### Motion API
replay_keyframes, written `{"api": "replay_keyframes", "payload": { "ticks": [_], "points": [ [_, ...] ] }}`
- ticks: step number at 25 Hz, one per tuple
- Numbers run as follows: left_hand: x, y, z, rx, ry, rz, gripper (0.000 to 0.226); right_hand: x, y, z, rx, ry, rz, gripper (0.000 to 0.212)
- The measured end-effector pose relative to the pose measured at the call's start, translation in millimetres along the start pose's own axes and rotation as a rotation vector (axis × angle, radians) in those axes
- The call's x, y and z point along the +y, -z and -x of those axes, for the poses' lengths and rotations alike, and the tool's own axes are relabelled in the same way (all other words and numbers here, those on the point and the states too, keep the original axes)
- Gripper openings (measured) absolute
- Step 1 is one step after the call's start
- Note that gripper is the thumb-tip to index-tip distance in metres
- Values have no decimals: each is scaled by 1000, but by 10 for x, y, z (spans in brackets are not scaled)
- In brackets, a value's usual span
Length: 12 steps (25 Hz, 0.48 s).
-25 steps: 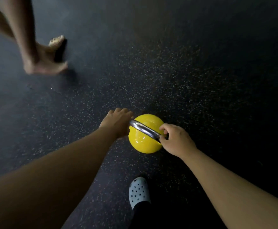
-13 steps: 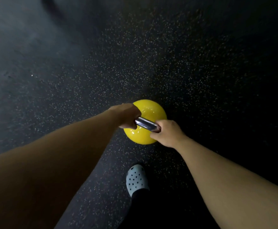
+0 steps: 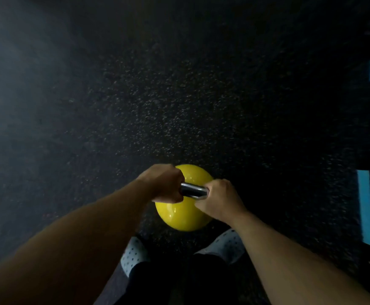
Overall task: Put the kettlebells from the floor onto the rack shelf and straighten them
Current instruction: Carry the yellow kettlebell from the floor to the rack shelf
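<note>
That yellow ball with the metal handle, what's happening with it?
It's a yellow kettlebell, and a person is gripping its steel handle with both hands: left hand on one end, right hand on the other. It sits just ahead of their pale perforated clogs over the dark speckled floor; whether it is lifted is unclear. Some blue framework shows at the right edge.

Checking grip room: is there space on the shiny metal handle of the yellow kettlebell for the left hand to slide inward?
Probably yes, slightly: a short bare stretch of the shiny metal handle shows between the left hand and right hand, above the yellow kettlebell.
</note>
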State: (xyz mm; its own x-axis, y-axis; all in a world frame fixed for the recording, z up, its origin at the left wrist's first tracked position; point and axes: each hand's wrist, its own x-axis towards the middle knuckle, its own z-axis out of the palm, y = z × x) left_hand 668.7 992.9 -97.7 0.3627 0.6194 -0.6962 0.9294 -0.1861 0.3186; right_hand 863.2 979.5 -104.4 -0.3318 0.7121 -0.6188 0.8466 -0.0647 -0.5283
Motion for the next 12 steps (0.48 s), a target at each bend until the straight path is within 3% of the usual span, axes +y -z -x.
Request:
{"api": "replay_keyframes", "payload": {
  "ticks": [3,12],
  "points": [
    [862,484,-441,-17,-94,-105,20,586,706,329,105,-96,-74,33],
    [3621,2010,-1600,30,-649,-506,30,1986,2565,1502,564,-424,-265,29]
  ]
}}
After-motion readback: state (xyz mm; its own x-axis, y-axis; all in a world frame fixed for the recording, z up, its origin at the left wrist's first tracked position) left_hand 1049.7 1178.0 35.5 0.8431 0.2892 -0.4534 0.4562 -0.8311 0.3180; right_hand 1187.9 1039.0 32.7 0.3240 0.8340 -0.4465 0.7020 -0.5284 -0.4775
